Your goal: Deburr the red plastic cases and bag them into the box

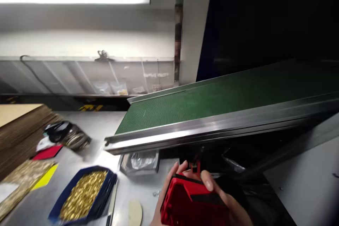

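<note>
A red plastic housing [182, 197] with black edging is held up at the bottom of the view. It is hollow on the side facing me, and a small red tab sticks up from its far side. My left hand [164, 192] grips its left edge, the fingers curled behind it. Along its right edge lies my right hand [230, 203], thumb on the top rim; its other fingers are mostly hidden. To the left, a blue tray [59, 203] holds many small brass-coloured parts. A knife-like tool [112, 197] lies beside the tray, near a beige rounded piece [135, 212].
A green conveyor belt [164, 111] with a metal side rail [169, 132] slopes up to the right, just beyond my hands. Beneath its lower end sits a box [156, 166] with clear plastic. Stacked cardboard [23, 141] and a filled bag [75, 137] are at the left.
</note>
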`<control>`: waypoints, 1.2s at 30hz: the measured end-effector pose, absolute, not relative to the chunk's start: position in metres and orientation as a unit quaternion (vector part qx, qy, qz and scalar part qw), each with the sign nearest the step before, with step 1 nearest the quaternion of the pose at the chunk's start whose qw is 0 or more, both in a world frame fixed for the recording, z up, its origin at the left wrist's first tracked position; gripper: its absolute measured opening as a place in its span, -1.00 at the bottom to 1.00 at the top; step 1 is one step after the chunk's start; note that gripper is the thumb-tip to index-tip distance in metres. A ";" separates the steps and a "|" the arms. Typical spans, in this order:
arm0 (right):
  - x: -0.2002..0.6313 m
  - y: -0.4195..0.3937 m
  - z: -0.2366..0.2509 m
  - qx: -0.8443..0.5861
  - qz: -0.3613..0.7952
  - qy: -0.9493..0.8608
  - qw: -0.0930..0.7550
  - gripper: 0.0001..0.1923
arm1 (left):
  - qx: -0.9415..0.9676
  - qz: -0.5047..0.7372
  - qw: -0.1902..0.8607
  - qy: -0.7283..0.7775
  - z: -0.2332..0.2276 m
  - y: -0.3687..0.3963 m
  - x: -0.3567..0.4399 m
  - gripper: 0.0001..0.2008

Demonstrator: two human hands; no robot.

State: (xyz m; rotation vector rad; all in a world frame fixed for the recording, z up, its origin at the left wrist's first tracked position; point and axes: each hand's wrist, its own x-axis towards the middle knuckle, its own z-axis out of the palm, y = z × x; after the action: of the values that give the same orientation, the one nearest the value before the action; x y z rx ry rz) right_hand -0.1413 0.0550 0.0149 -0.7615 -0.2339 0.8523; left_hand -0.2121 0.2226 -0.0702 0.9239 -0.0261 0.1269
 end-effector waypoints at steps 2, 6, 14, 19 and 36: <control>-0.164 0.063 -0.025 -0.355 0.435 -0.054 0.826 -0.60 | 0.444 0.057 0.894 -0.020 -0.083 0.213 -0.231 0.05; -0.214 0.042 -0.088 -0.392 0.465 0.039 0.793 -0.47 | 0.405 0.032 0.913 0.028 -0.106 0.182 -0.281 0.07; -0.233 -0.030 -0.106 -0.748 0.319 0.001 0.581 -0.67 | 0.121 -0.157 0.969 0.149 -0.083 0.168 -0.354 -0.12; -0.216 -0.012 -0.080 -0.708 0.402 -0.116 0.569 -0.77 | 0.093 -0.255 0.949 0.159 -0.077 0.152 -0.358 -0.16; -0.224 0.014 -0.083 -0.611 0.462 -0.114 0.632 -0.49 | 0.187 -0.296 0.922 0.163 -0.085 0.151 -0.341 -0.52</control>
State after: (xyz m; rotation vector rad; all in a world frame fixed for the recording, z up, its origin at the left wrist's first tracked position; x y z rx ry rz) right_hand -0.2241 0.0141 -0.0832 -1.3985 -0.2600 1.0574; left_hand -0.3406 0.1513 -0.0847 0.3843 0.3353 -0.6081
